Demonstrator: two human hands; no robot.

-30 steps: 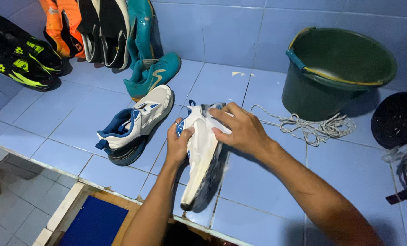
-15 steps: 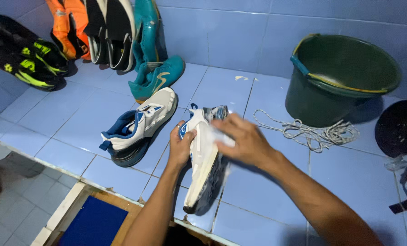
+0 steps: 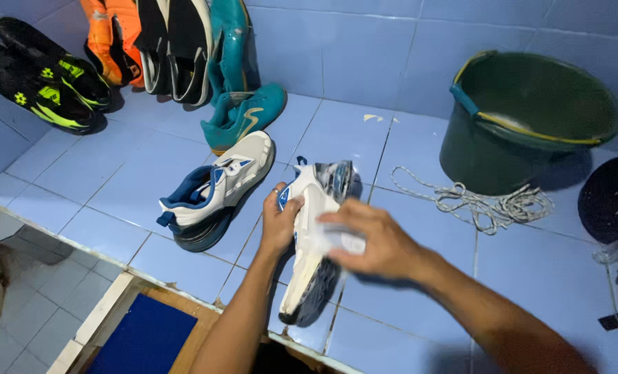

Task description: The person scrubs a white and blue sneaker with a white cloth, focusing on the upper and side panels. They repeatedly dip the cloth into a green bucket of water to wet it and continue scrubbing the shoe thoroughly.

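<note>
A white and blue sports shoe [image 3: 314,277] stands on its side on the blue tiled ledge [image 3: 94,180], sole edge turned up. My left hand [image 3: 280,223] grips its upper from the left. My right hand [image 3: 374,246] presses a small white cloth or wipe [image 3: 347,242] against the shoe's white side. The matching white and blue shoe [image 3: 215,192] lies upright just to the left, untouched.
A dark green bucket [image 3: 530,121] stands at the back right, with white laces [image 3: 489,204] coiled in front of it. Teal, orange, black and black-and-yellow shoes line the back wall. A black object sits at the far right edge. Below the ledge lies a blue mat.
My right hand has slid down the shoe's side toward me with the white cloth. The left hand keeps its hold, and the view has shifted slightly.
</note>
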